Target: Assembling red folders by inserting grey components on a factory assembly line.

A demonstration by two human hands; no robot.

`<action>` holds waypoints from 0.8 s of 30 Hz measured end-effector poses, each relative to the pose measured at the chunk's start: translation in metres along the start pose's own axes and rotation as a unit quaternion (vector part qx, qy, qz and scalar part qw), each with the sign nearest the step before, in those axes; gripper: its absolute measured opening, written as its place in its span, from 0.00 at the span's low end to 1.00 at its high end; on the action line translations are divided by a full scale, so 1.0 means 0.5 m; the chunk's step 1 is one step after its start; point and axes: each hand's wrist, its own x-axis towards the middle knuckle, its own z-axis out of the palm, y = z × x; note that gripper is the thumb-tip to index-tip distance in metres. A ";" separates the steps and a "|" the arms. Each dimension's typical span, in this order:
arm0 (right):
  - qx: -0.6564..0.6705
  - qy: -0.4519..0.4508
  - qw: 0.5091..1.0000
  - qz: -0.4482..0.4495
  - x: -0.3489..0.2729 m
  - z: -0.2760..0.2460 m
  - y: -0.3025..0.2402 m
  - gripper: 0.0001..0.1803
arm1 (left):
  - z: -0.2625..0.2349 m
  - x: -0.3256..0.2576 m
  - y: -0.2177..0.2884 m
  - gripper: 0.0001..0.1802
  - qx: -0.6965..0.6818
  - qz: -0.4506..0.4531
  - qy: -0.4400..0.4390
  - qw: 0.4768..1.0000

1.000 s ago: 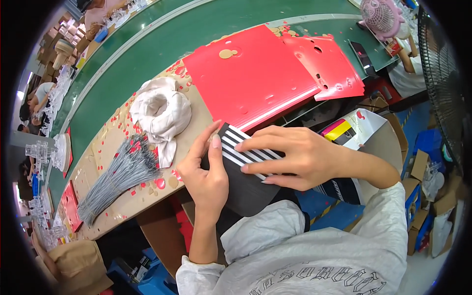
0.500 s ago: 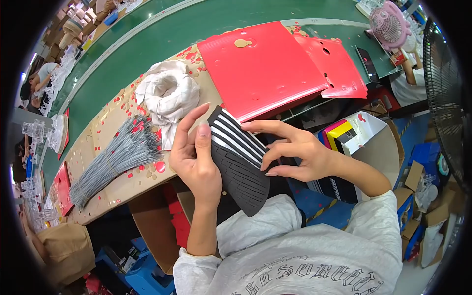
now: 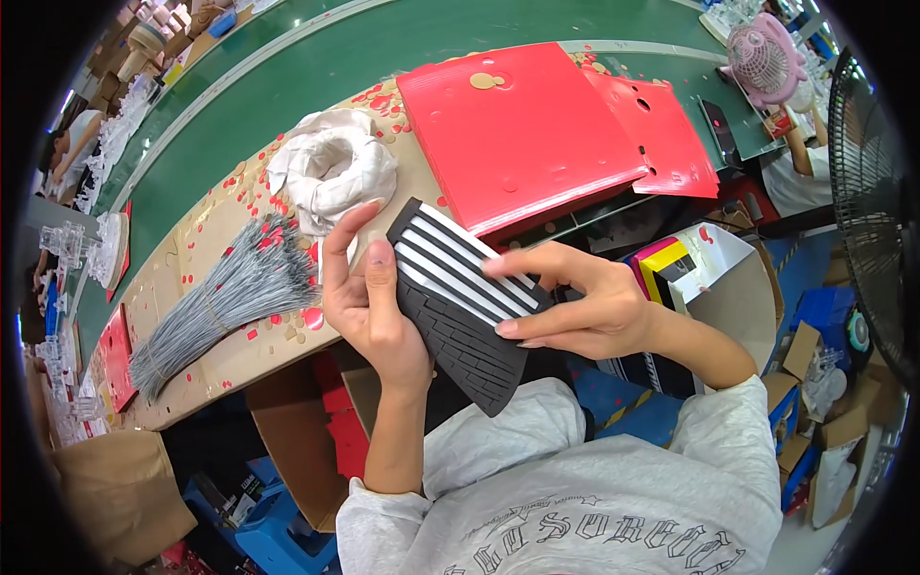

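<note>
Between my two hands, above my lap, is a dark molded piece [image 3: 465,355] with a brick-like pattern on its lower part. Its upper part has black and white slanted stripes. My left hand [image 3: 383,326] grips its left edge, with the thumb in front and the index finger raised. The fingertips of my right hand [image 3: 589,302] press on the right end of the striped part. Some of the left fingers are hidden behind the piece. I cannot tell what exactly it is.
On the bench's cardboard [image 3: 273,345] lie a bundle of grey wire ties [image 3: 220,302], a ring of white cloth [image 3: 331,168] and red and tan discs. Red sheets [image 3: 527,134] lie farther back. At right stand a black fan [image 3: 867,211], a pink fan [image 3: 764,59] and an open carton [image 3: 714,254].
The piece has shifted slightly left and tilted more. My right index finger has moved onto the stripes, and the right fingers have slid along its right end.
</note>
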 end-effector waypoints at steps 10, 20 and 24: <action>0.045 -0.008 0.995 0.085 0.019 0.001 -0.006 0.09 | 0.005 -0.002 -0.009 0.17 0.003 -0.007 0.020 1.000; -0.013 -0.008 1.000 0.018 0.034 -0.005 0.010 0.15 | -0.019 0.011 -0.004 0.19 0.008 -0.018 -0.001 1.000; -0.030 0.004 0.999 -0.041 0.034 -0.005 0.029 0.15 | -0.016 0.014 -0.007 0.18 -0.001 -0.015 0.008 1.000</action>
